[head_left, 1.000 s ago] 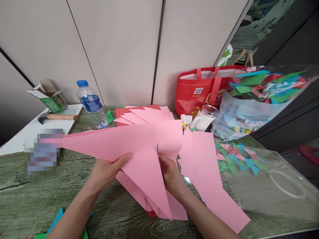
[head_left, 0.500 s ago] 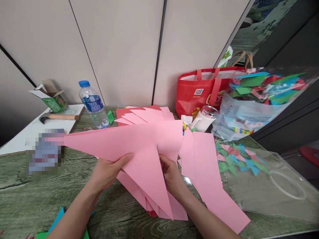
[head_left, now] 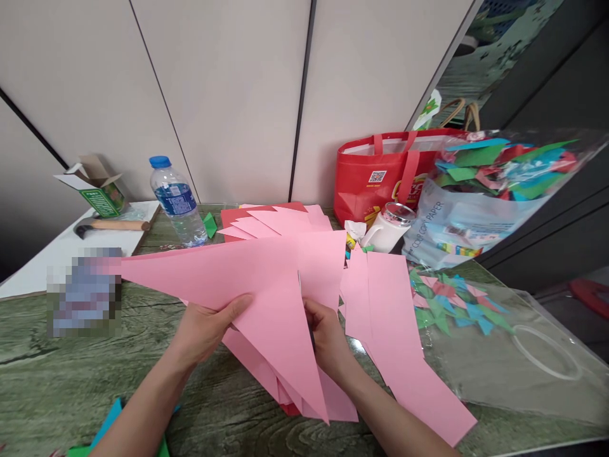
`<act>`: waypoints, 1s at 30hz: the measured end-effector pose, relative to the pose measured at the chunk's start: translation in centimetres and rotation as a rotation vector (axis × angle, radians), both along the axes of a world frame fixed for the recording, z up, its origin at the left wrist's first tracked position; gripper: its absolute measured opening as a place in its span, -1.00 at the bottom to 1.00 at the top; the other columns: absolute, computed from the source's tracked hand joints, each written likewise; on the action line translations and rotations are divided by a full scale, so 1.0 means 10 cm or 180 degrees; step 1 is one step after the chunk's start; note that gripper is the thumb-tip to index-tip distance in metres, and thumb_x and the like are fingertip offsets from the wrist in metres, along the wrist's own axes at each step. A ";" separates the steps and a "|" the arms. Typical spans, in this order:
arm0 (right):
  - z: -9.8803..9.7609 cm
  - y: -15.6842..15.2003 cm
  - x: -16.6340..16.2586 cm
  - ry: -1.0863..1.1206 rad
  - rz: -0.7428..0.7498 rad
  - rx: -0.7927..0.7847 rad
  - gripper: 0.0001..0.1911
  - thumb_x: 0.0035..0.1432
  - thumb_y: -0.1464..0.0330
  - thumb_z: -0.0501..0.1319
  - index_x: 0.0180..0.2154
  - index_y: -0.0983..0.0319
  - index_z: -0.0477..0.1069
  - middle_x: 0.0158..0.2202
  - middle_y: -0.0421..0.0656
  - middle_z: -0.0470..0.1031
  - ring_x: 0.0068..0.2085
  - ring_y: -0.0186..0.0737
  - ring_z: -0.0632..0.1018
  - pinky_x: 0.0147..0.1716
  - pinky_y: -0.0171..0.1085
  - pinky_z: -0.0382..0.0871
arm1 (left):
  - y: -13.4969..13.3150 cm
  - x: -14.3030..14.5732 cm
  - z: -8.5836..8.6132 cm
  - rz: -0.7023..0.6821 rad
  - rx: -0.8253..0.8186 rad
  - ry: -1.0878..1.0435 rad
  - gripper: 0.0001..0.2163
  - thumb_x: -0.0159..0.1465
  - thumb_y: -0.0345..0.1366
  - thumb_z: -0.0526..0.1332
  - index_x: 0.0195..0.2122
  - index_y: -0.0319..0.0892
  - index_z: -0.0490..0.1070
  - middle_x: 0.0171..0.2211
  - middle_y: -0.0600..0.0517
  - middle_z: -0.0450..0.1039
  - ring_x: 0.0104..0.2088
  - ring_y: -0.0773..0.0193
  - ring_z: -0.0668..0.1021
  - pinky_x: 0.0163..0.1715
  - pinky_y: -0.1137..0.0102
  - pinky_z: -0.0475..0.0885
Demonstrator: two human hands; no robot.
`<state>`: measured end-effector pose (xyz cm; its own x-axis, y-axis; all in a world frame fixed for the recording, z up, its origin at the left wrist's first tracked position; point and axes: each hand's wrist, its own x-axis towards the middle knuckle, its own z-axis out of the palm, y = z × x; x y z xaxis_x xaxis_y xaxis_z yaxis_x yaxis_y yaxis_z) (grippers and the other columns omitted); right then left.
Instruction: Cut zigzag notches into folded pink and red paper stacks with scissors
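Pale wall panels with dark seams rise behind our green-grey, wood-grained desk. At far left we see a dark, hooked tool with a wooden handle on a flat white board, near an open green-and-white cardboard box. Right of these stands a clear plastic bottle with a blue cap.

Our left hand pinches a large sheet of pink paper, thumb on top, fingers hidden beneath; we hold it over the desk, above a fanned pile of pink and red paper. Over the last second little has changed: both hands keep their places, and only the sheet's right flap seems to hang a touch flatter. We take that as steady holding, with at most a small advance at the slit.

Smooth and matt, the sheet tapers left into a blurred patch and drops a second long point towards us; the slit climbs along that point's right edge.

Our right hand curls there; something dark shows beside its fingers, but we cannot tell what its grip closes on.

Further right lie pale pink paper strips, then a transparent plastic bag with coloured paper pieces.
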<state>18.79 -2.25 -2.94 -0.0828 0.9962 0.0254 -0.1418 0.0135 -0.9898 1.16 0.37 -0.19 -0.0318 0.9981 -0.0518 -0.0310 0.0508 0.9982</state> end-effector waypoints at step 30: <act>0.01 0.00 0.03 0.0183 -0.0176 0.0082 -0.84 -0.17 0.46 0.26 -0.43 0.23 0.37 -0.42 -0.18 0.53 -0.40 -0.23 0.51 -0.44 -0.32 0.38 | -0.05 0.06 0.06 -0.0245 -0.0127 -0.0261 -0.69 -0.09 -0.22 0.37 -0.31 -0.21 0.46 -0.29 -0.07 0.54 -0.22 0.06 0.53 -0.29 0.26 0.47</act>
